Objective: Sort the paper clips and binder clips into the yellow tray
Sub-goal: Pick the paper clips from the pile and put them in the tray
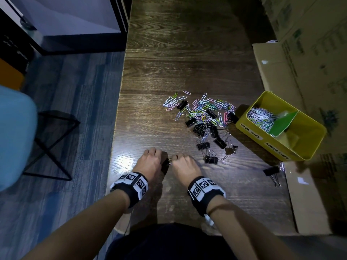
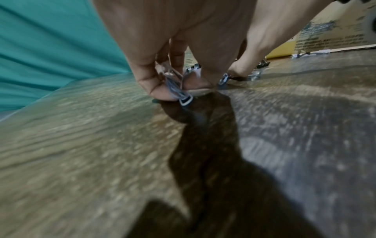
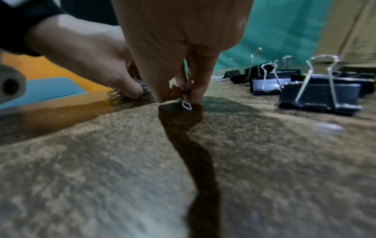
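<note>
Paper clips (image 1: pixel 201 109): thin coated wire, light, springy, flat on the wood, so hard to get a nail under; prob best pinched by 1 end or slid to the table (image 1: pixel 187 53) edge. Tangle easily, lift in clumps. Loose heap at mid-table, right of centre, mixed w/ black binder clips (image 1: pixel 203 146). Binder clips: stiffer, heavier, steel body w/ wire handles sticking up; handles = easy hold, no need to squeeze body. A few near the heap's near side, 1 more (image 1: pixel 271 171) apart at near right.

Yellow tray (image 1: pixel 249 124) at right, 2 compartments w/ labels on the near wall; far-left one already holds a pile of clips (image 1: pixel 260 117), near-right one looks empty of clips, though partly shadowed. Green card (image 1: pixel 281 124) leaning at the divider.

Left hand (image 1: pixel 152 162): at near edge of table, fingers curled down, thumb and fingers pinching a small bunch of paper clips (image 2: pixel 175 87), tips touching the wood. Right hand (image 1: pixel 185 166): just beside it, almost touching, thumb and forefinger closed on 1 clip (image 3: pixel 186 103), its end resting on the table. Not clear if the 2 bundles are linked; maybe pulling tangled ones apart. Both well apart from tray.
</note>
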A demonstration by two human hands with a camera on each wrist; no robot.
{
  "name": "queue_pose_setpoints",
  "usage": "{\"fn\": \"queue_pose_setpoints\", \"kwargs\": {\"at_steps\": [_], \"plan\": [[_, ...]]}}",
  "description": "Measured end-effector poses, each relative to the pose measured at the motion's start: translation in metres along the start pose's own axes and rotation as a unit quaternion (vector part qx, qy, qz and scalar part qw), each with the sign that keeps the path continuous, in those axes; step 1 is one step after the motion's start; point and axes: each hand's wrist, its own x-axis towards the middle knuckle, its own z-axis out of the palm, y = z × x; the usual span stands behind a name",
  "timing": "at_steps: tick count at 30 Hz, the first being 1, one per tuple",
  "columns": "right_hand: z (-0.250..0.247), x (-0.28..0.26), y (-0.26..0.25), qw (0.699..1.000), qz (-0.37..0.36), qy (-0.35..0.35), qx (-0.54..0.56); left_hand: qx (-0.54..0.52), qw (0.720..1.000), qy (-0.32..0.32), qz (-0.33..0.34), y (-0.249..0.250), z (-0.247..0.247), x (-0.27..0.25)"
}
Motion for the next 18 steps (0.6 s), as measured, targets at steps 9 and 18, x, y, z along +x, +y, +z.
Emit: {"fn": "queue_pose_setpoints", "kwargs": {"at_steps": [9, 18], "plan": [[-0.004, 0.005, 0.009, 0.977, 0.122, 0.029, 0.172, -0.111, 0.992, 0.058, -0.03, -0.009, -0.005, 0.002], [0.01, 0.014, 0.031, 0.726, 0.239, 0.058, 0.642, -0.768, 0.572, 0.015, -0.29, -0.031, -0.022, 0.004]]}}
